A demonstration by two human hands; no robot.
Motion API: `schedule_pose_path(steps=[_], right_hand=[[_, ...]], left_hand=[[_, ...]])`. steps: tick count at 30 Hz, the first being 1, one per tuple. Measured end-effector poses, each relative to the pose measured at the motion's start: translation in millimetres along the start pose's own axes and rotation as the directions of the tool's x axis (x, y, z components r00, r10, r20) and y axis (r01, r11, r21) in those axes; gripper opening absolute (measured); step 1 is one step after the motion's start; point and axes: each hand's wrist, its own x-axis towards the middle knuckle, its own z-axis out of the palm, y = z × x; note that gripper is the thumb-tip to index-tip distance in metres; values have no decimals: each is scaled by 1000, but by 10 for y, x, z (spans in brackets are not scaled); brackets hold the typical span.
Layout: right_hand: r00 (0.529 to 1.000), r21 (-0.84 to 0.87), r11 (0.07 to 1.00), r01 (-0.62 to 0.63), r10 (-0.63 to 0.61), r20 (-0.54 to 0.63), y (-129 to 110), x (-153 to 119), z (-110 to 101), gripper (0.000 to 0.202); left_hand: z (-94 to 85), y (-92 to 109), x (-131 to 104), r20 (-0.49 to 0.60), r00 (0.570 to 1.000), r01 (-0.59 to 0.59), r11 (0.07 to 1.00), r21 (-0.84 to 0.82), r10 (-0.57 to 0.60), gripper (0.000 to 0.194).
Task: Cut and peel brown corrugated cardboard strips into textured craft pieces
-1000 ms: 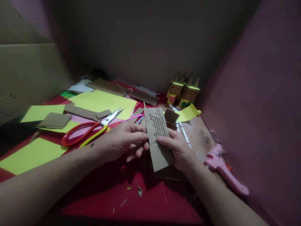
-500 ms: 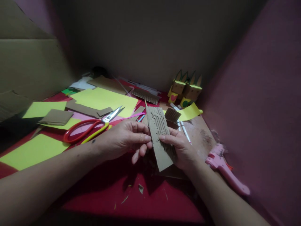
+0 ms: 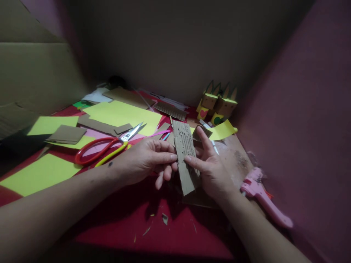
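Note:
A narrow strip of cardboard (image 3: 185, 157), its face partly peeled so the ridges show, is held between both hands above the red table. My left hand (image 3: 157, 159) pinches its left edge between thumb and fingers. My right hand (image 3: 211, 168) grips the opposite edge, thumb on the front face and index finger raised away from it; the other fingers are partly hidden behind the strip. Scissors (image 3: 109, 146) with one red and one yellow handle lie partly open just beyond my left forearm.
Yellow paper sheets (image 3: 128, 115) and cardboard scraps (image 3: 67, 134) spread over the left and back of the table. A pink glue gun (image 3: 257, 193) lies at the right. Small cardboard figures (image 3: 216, 104) stand at the back right, near a purple wall (image 3: 301, 120).
My right index finger has lifted off the cardboard and now points up. The strip has shifted very slightly; my left hand keeps its pinch.

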Motion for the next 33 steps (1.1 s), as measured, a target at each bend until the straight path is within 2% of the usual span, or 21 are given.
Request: schedule_pose_path(steps=[4,6,9,11,14,18,23,33], right_hand=[[998,-225,974,32,-21,52,6,-57,10,32],[998,-301,952,59,-49,41,5,-83,15,23],[993,-377,919,115,-116,20,9,-108,21,33],[995,-407,909,92,-97,9,18,-120,27,39],[999,-410,911,37,-45,-9,27,-132,43,35],[1000,-321,947,23,-28,-9,26,-132,65,28],[997,-152,988,-12,24,79,31,-113,53,32],[996,-158,987,19,-5,86,42,-110,33,30]], left_hand=[[11,13,-16,3,1000,6,999,41,-7,20],[22,17,-23,2,1000,4,998,60,-4,20],[35,18,-30,3,1000,-3,997,80,3,21],[43,17,-34,5,1000,-7,996,87,7,20],[55,16,-38,-4,1000,3,994,110,-2,20],[61,15,-40,-4,1000,14,993,117,-14,22],[57,24,-58,7,1000,14,993,115,-15,19],[67,34,-67,-21,999,33,991,130,-30,7]])
